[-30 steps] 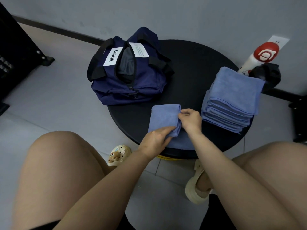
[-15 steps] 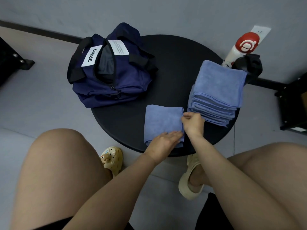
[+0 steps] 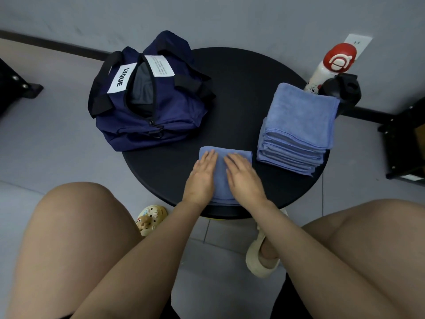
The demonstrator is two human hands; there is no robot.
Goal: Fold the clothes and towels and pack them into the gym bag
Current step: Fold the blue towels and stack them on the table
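Towel (image 3: 221,171), blue and folded to a small rectangle, lies at the near edge of the round black table (image 3: 241,93). Both hands rest flat on it, side by side: the left hand (image 3: 202,178) on its left half, the right hand (image 3: 245,178) on its right half. Each hand's grip is slack, fingers straight and slightly spread, pressing down and clamped on nothing.

Just beside the towel, to the right, stands a stack (image 3: 299,125) of folded towels of the same blue, its hemmed edges facing the person; a narrow strip of table shows between the two.

At the table's far left sits the navy bag (image 3: 147,120) with black straps, hanging partly over the table's edge. Its top zip is open and a grey lining shows inside. A white label on the left of the opening reads "LVQUE" in black capitals, running lengthwise. A second white label on the right of the opening carries lines of small print, too fine to read.

Behind the stack a white bottle (image 3: 331,65) with a red cap leans; the cap bears a white round emblem, and cartoon figures show low on its body. A black bottle (image 3: 342,90) stands next to it, touching the stack's far corner. A white wall socket (image 3: 357,43) shows behind the red cap.
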